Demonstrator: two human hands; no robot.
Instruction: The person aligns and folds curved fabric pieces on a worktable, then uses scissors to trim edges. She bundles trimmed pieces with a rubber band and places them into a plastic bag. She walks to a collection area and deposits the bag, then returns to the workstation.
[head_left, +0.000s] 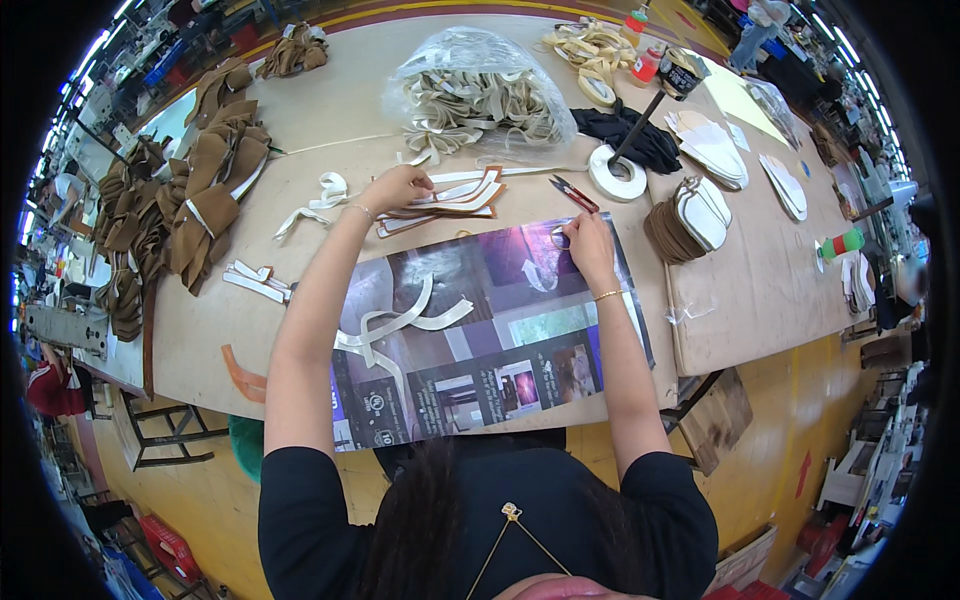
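Note:
My left hand [400, 187] reaches out to the left end of a stack of brown-and-white strips [468, 196]. Its fingers are bent together at the strips; what lies between them is too small to tell. On the glossy printed sheet [470, 330], near its far right corner, my right hand [590, 243] is closed, and a small ring shape shows at its fingertips. Just beyond that hand lies a pair of red-handled thread snips [574, 194]. Loose white strips [405, 320] curl and cross on the sheet's left part, near my left forearm.
Brown cut pieces [215, 190] are heaped at the left. A clear plastic bag [480, 90] of pale strips sits at the back. To the right stand a white tape roll [617, 175] by a dark rod, black cloth [635, 135] and a stack of white-topped pieces [692, 220].

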